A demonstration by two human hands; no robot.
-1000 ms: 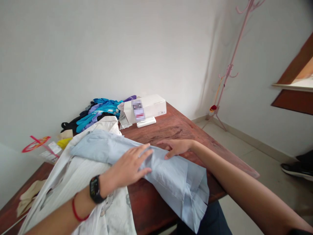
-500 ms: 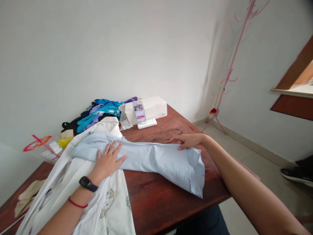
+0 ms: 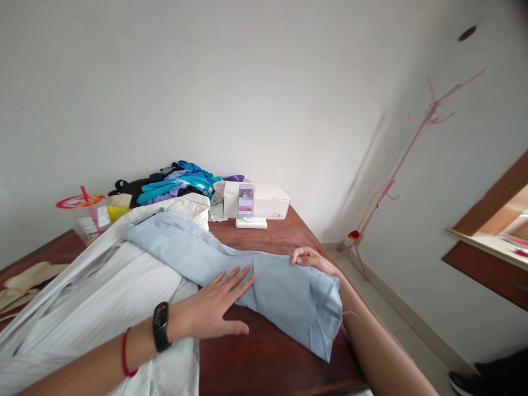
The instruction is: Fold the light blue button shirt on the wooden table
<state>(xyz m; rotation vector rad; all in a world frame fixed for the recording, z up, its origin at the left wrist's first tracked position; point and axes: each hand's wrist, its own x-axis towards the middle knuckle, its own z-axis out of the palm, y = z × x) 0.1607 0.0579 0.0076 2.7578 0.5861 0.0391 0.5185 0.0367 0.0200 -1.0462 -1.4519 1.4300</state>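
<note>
A light blue garment [image 3: 280, 286] stretches across the table, a long sleeve-like or leg-like part reaching to the right. My left hand [image 3: 214, 308] is open, its spread fingertips resting on the cloth near the middle and its thumb over the bare wood. At the garment's far edge, close to its right end, my right hand [image 3: 311, 258] has its fingers curled closed on the fabric. The garment's left end lies over white striped cloth [image 3: 94, 291]. What is under the right palm is hidden.
On the wooden table [image 3: 256, 363] stand a white box [image 3: 270, 201], a phone [image 3: 246, 201] on a white stand, and a lidded plastic cup [image 3: 88, 220] with a straw. A clothes pile [image 3: 177, 181] lies against the wall. A pink coat rack [image 3: 400, 159] stands right.
My left hand has slid rightward along the garment. My right hand has gone from stretched fingers to a curled hold on the far edge. The head view has shifted.
</note>
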